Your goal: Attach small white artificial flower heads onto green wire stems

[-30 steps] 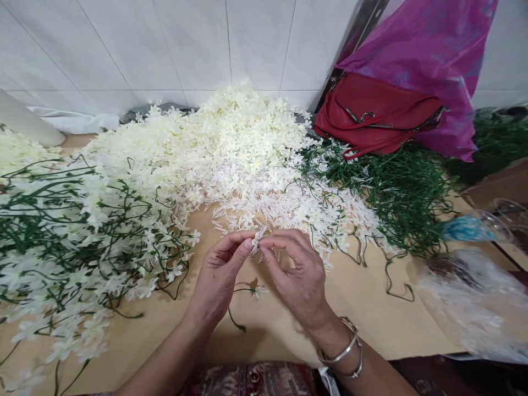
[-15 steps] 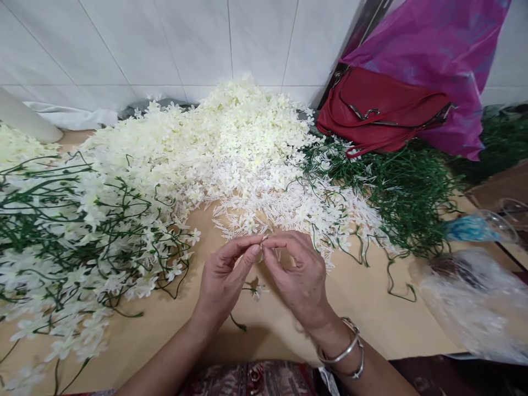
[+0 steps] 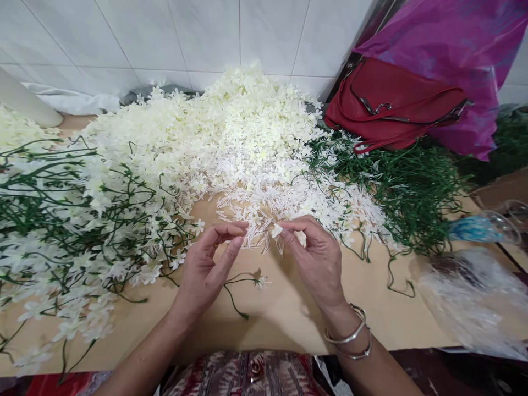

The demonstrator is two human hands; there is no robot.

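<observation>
My right hand point(image 3: 315, 256) pinches a small white artificial flower point(image 3: 276, 231) between thumb and forefinger. Facing it, my left hand point(image 3: 208, 264) has thumb and forefinger drawn together; whatever lies between those tips is too small to make out. On the table point(image 3: 264, 324) below, a branched green stem point(image 3: 237, 297) lies with a white blossom at one end. Just beyond my fingertips spread thin white sticks point(image 3: 289, 190), with loose flowers among them. Behind these rises a big heap of cream-white flowers point(image 3: 243, 121).
Green stems bearing white flowers point(image 3: 136, 220) are piled at left. Bare green stems point(image 3: 416, 192) form a heap at right, below a red handbag point(image 3: 396, 104) and a purple plastic bag point(image 3: 449, 49). A clear plastic bag point(image 3: 474, 302) and a blue-patterned cup point(image 3: 474, 228) are at far right.
My hands have moved apart from a shared pinch. The white flower now shows in my right fingertips, and the green stem on the table is more exposed. The view has shifted slightly.
</observation>
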